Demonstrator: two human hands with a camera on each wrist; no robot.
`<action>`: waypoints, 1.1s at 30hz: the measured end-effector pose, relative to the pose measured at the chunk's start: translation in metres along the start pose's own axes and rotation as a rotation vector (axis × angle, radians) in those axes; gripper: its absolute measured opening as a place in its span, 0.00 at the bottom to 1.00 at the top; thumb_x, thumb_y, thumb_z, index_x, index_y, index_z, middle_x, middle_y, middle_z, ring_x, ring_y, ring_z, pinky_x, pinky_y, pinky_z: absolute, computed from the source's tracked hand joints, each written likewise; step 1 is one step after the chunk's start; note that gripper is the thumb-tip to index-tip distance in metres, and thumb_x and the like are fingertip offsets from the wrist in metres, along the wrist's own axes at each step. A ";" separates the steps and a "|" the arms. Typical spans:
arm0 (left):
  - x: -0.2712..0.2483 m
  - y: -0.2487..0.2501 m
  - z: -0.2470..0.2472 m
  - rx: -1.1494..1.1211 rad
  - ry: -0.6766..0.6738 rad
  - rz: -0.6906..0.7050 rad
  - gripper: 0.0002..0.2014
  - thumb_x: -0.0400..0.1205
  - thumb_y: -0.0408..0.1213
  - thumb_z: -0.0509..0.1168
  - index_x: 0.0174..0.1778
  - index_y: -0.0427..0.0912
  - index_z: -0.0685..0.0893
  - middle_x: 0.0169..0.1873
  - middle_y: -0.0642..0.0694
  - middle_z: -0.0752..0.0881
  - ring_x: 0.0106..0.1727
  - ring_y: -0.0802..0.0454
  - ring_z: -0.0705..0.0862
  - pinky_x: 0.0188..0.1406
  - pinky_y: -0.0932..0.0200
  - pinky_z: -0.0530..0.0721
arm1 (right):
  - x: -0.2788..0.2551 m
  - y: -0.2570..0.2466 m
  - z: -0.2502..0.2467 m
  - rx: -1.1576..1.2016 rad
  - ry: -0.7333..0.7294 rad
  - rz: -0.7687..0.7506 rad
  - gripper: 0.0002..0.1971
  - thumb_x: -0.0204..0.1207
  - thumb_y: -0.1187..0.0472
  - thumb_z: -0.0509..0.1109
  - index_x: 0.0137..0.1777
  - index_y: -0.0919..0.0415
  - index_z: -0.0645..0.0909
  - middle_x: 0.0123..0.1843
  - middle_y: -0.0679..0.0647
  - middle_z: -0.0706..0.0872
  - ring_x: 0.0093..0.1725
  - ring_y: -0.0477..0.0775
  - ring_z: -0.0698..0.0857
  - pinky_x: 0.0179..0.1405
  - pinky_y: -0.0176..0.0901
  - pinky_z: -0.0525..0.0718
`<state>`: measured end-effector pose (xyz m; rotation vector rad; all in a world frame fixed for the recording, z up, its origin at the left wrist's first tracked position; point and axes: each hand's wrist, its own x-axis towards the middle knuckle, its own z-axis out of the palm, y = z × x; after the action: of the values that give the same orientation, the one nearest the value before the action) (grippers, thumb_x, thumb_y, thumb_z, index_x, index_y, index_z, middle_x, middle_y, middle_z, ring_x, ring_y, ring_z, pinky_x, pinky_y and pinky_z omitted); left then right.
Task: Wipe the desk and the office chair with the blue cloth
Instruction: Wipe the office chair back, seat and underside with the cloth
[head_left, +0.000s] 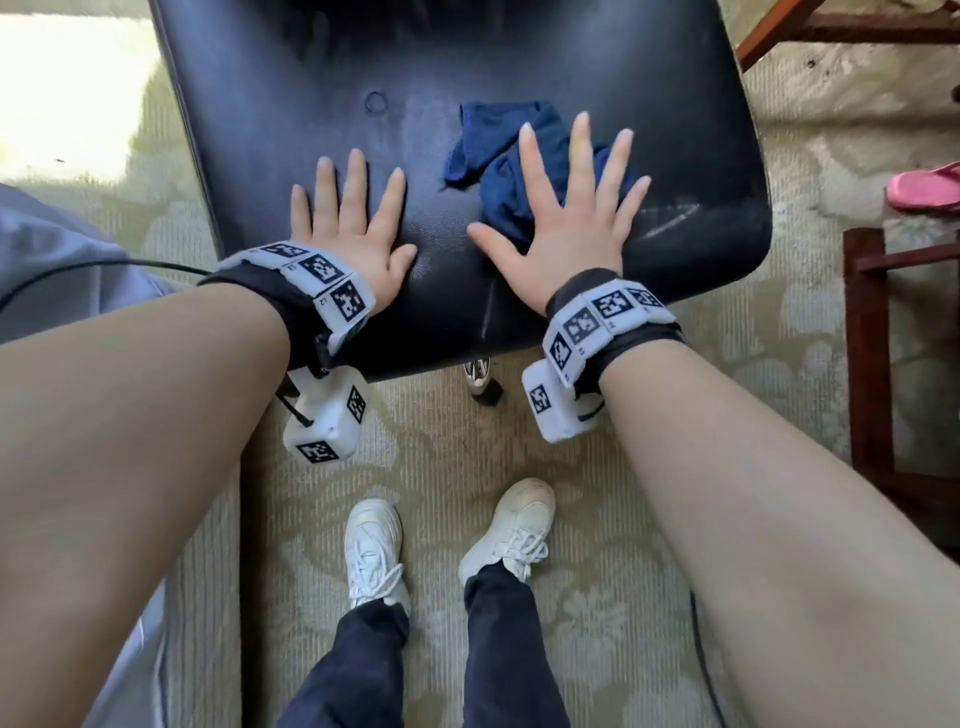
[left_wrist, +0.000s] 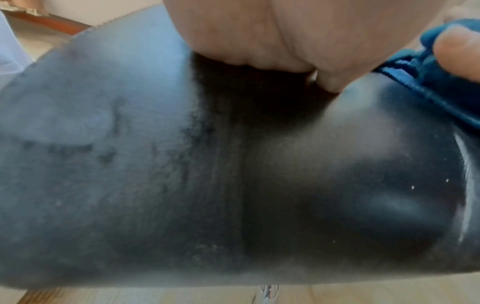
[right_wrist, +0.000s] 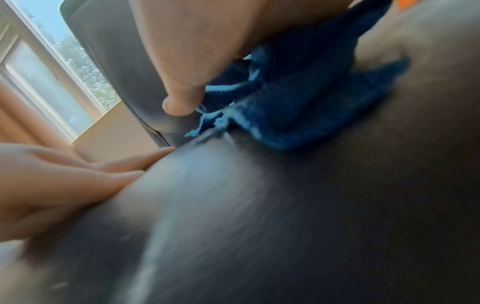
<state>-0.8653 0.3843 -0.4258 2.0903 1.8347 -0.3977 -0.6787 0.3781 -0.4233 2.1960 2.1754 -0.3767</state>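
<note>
Cloth (head_left: 498, 156): dark blue, soft nap, crumpled into loose folds, lying on the seat of the black office chair (head_left: 311, 78), right of centre. One flap trails off to the left; a lighter stitched edge shows along its hem in the right wrist view (right_wrist: 298, 115).

Right hand (head_left: 574, 208): flat, fingers straight and spread, palm pressing down on the near half of the cloth; far folds stick out past the fingertips. Thumb splayed left, lying on bare seat.

Left hand (head_left: 353, 223): also flat and spread, palm down on bare seat, left of the cloth and apart from it. Holds nothing.

Seat surface: glossy black leather-like cover, one tufted button (head_left: 375, 101) near the middle, pale scuff streaks (head_left: 670, 218) near the right front corner. Left wrist view shows a dull greyish film over the near edge (left_wrist: 103, 164).

Below: patterned pale carpet (head_left: 597, 623), white sneakers (head_left: 374, 545), dark trousers. Pink shoe (head_left: 924, 187) and dark wooden frame (head_left: 865, 338) at right.
</note>
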 end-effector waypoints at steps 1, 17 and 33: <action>0.000 0.000 0.000 0.001 -0.009 -0.006 0.32 0.86 0.52 0.48 0.82 0.51 0.39 0.82 0.43 0.36 0.81 0.39 0.35 0.78 0.41 0.35 | 0.007 -0.001 -0.003 -0.018 0.032 0.010 0.45 0.69 0.24 0.51 0.82 0.42 0.42 0.84 0.59 0.39 0.79 0.74 0.37 0.73 0.74 0.37; 0.001 0.003 -0.005 0.012 -0.066 -0.041 0.33 0.86 0.52 0.47 0.82 0.52 0.37 0.81 0.43 0.34 0.81 0.40 0.33 0.77 0.42 0.34 | -0.026 0.092 0.045 -0.043 0.345 -0.235 0.26 0.65 0.52 0.61 0.66 0.45 0.69 0.69 0.52 0.64 0.70 0.60 0.63 0.72 0.58 0.57; -0.002 0.013 -0.001 -0.023 -0.065 -0.055 0.32 0.86 0.51 0.47 0.82 0.52 0.38 0.81 0.42 0.34 0.81 0.38 0.33 0.77 0.41 0.35 | -0.039 0.081 0.066 -0.092 0.454 -0.212 0.24 0.65 0.56 0.62 0.63 0.48 0.69 0.64 0.55 0.67 0.65 0.61 0.68 0.67 0.57 0.64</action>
<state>-0.8526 0.3811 -0.4231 1.9919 1.8536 -0.4506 -0.6084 0.3258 -0.4919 2.1721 2.5920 0.2441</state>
